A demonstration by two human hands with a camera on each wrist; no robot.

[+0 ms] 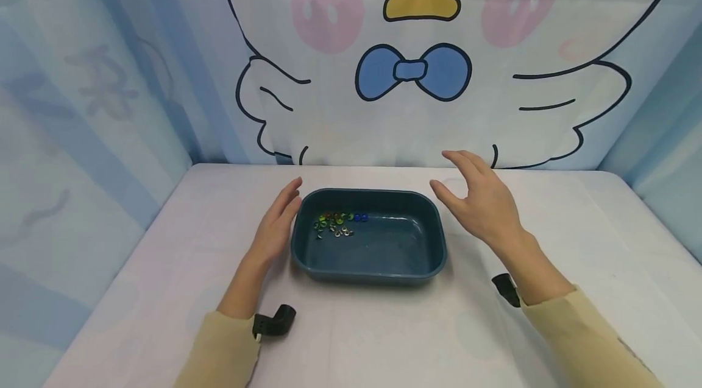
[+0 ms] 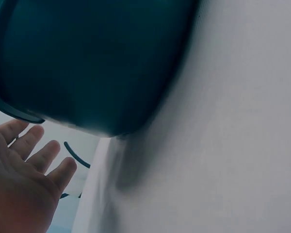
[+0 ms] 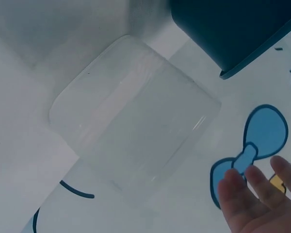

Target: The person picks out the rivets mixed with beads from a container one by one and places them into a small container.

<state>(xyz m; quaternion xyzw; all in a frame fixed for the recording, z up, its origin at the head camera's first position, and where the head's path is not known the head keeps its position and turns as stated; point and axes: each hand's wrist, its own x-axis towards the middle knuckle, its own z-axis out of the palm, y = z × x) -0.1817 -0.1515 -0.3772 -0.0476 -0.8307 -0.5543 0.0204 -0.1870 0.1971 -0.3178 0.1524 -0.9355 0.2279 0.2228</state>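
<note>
A dark teal basin (image 1: 384, 251) stands in the middle of the white table. Small coloured beads and silver bits (image 1: 336, 223) lie in its far left part. My left hand (image 1: 276, 222) lies straight-fingered along the basin's left wall, holding nothing; the left wrist view shows the open palm (image 2: 24, 179) beside the basin's outer wall (image 2: 97, 63). Right of the basin, my right hand (image 1: 481, 199) hovers with fingers spread and empty. In the right wrist view its fingertips (image 3: 262, 194) hang over a clear plastic container (image 3: 136, 121) next to the basin's corner (image 3: 233, 34).
A cloth backdrop with a cartoon bird and a blue bow tie (image 1: 414, 71) closes the table's far edge. Blue patterned cloth walls (image 1: 82, 132) stand on the left and right. White tabletop (image 1: 384, 327) stretches in front of the basin.
</note>
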